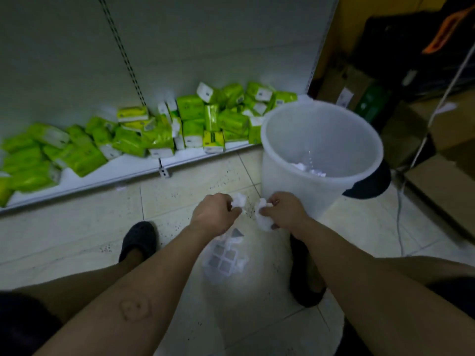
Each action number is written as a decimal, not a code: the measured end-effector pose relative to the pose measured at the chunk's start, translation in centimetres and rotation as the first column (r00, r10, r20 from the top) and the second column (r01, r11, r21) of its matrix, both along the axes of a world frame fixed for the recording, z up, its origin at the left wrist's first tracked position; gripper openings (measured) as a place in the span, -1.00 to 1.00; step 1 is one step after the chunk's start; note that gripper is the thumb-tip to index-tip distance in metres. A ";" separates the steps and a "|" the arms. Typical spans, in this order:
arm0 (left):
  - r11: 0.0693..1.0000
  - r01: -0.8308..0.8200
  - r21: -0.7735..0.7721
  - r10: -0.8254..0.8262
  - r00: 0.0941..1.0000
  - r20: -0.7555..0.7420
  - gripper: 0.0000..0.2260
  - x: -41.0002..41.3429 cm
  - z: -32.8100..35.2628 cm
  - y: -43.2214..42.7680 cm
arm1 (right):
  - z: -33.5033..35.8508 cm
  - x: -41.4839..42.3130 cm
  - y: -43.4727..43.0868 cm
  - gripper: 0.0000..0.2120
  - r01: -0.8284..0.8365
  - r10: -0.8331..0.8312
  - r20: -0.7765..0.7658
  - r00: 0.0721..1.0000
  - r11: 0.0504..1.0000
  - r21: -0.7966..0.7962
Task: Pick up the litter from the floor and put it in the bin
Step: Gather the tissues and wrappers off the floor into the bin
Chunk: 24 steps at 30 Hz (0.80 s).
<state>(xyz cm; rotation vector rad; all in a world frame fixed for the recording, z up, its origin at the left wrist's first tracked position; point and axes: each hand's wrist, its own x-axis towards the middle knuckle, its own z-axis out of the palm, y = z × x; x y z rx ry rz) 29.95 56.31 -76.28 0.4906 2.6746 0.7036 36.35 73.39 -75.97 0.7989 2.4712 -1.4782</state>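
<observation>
My left hand [214, 213] is closed on a small crumpled white tissue [239, 201]. My right hand [285, 210] grips another crumpled white tissue [262, 219], which hangs below its fingers. Both hands hover low over the tiled floor, just in front of the white translucent bin [282, 176]. The bin stands upright to the right and holds some white paper [308, 169] at its bottom. Under my forearms a clear plastic wrapper with grey squares [225, 258] lies on the floor.
A low white shelf [102, 173] along the wall carries several green tissue packs [159, 129]. My two dark slippers [138, 240] flank the wrapper. Cardboard boxes [442, 191] and a white cable [399, 214] sit to the right of the bin.
</observation>
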 end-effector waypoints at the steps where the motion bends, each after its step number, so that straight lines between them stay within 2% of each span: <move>1: 1.000 -0.001 0.022 0.001 1.000 -0.022 -0.67 0.0 1.2 0.3 | 1.6 -0.2 0.6 -0.89 0.014 -0.013 -0.048 0.999 1.000 0.026; 3: 0.998 -0.001 0.067 0.006 0.998 -0.068 -0.65 0.0 3.2 1.1 | 4.6 -0.4 2.0 -0.90 0.045 -0.037 -0.121 0.992 0.997 0.063; 6: 0.994 0.025 0.102 -0.012 0.991 -0.131 -0.66 -0.4 5.8 3.0 | 8.4 -0.5 4.6 -0.81 0.111 -0.097 -0.194 0.976 0.992 0.064; 9: 0.991 0.057 0.123 -0.034 0.983 -0.180 -0.67 -1.0 7.7 5.7 | 10.7 -0.8 7.5 -0.93 0.184 -0.160 -0.277 0.948 0.981 0.064; 13: 0.987 0.076 0.142 -0.043 0.974 -0.223 -0.69 -2.4 8.9 9.5 | 9.5 -0.7 10.6 -0.91 0.277 -0.243 -0.349 0.905 0.959 0.050; 16: 0.988 0.054 0.145 -0.025 0.980 -0.199 -0.71 -3.9 8.7 12.4 | 7.7 -1.4 12.7 -0.85 0.351 -0.331 -0.341 0.880 0.936 -0.003; 18: 0.987 0.023 0.162 0.003 0.988 -0.155 -0.71 -4.9 8.3 14.4 | 6.7 -2.2 14.1 -0.84 0.419 -0.378 -0.382 0.843 0.908 0.025; 20: 0.979 -0.012 0.202 0.036 0.993 -0.113 -0.72 -6.1 7.6 16.4 | 6.0 -3.0 15.1 -0.93 0.445 -0.406 -0.374 0.834 0.895 0.021; 21: 0.975 -0.019 0.220 0.043 0.993 -0.108 -0.74 -6.5 7.2 17.4 | 5.8 -3.3 15.5 -0.85 0.416 -0.394 -0.333 0.857 0.909 -0.005; 23: 0.976 -0.004 0.217 0.032 0.992 -0.123 -0.79 -7.0 6.3 18.8 | 5.3 -3.6 16.2 -0.43 0.256 -0.257 -0.189 0.948 0.966 -0.033; 24: 0.984 0.011 0.178 0.012 0.992 -0.128 -0.74 -7.0 5.7 19.1 | 5.2 -3.7 16.2 -0.30 0.162 -0.162 -0.110 0.981 0.987 -0.009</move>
